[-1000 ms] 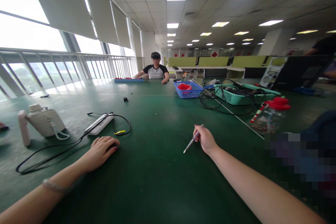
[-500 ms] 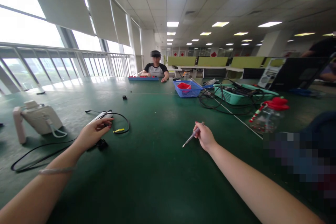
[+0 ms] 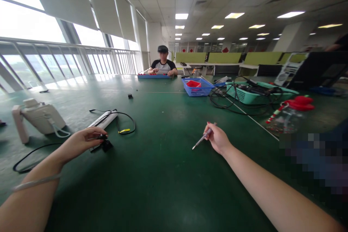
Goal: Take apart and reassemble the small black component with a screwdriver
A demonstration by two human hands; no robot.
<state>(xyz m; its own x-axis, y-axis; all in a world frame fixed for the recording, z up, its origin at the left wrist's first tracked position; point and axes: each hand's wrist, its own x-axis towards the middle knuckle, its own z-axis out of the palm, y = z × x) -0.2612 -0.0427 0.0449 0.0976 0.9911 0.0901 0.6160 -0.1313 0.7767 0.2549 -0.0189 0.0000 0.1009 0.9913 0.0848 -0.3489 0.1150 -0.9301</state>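
My left hand (image 3: 84, 143) is closed, with its fingertips pinched on a small black part (image 3: 102, 137) at the left of the green table (image 3: 163, 174). Just below those fingertips lies a darker black object (image 3: 106, 145), its shape hard to make out. Behind the hand a long white bar (image 3: 107, 119) rests on the table beside a black cable (image 3: 134, 121) with a yellow tag. On the right, my right hand (image 3: 217, 138) is closed around a thin screwdriver-like tool (image 3: 202, 139), whose tip points down and to the left above the tabletop.
A white bottle-like container (image 3: 43, 117) stands at the left. Farther back are a small black block (image 3: 130, 96), a blue basket (image 3: 198, 90) and a green basket (image 3: 244, 97) with cables. A red-lidded jar (image 3: 288, 117) is at the right. A person (image 3: 163, 66) sits opposite.
My left hand has moved left and down from beside the white bar to the black part and now pinches it. The view has shifted slightly; my right hand still holds the tool.
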